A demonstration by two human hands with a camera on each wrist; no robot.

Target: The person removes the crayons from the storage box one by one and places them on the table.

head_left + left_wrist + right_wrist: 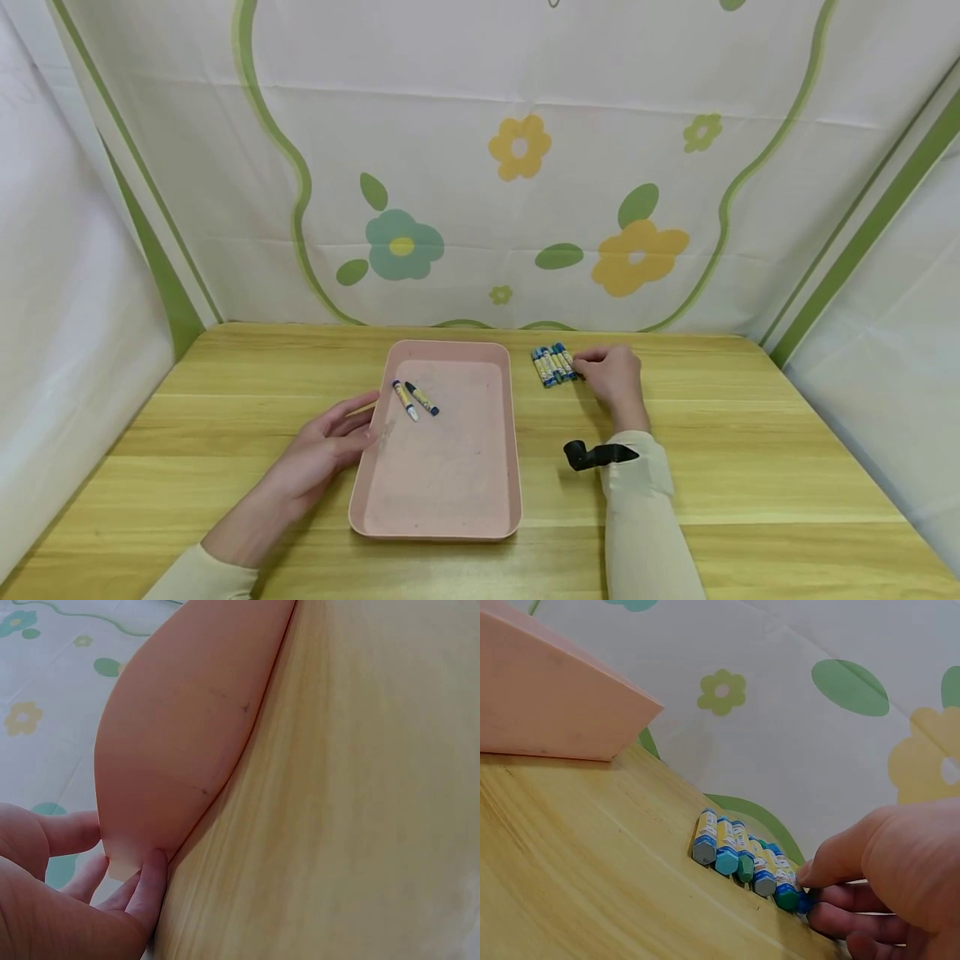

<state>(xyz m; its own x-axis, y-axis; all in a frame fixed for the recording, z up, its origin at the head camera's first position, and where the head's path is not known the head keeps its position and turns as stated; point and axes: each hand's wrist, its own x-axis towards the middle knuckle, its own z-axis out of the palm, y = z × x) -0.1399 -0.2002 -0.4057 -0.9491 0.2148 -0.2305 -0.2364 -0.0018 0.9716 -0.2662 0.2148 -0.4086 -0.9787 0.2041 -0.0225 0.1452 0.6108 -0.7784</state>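
Observation:
My left hand rests its fairly straight fingers against the left side of a pink tray; in the left wrist view the fingertips touch its outer wall. Inside the tray lie two crayons, one white-tipped and one dark-tipped. To the right of the tray, a row of several crayons with yellow and blue wrappers lies side by side on the table. At the row's right end my right hand pinches a blue-ended crayon, mostly hidden by the fingers.
The wood-patterned table runs back to a white flowered cloth hung behind it. More white cloth hangs at both sides. A black wrist mount sticks out from my right sleeve, to the right of the tray.

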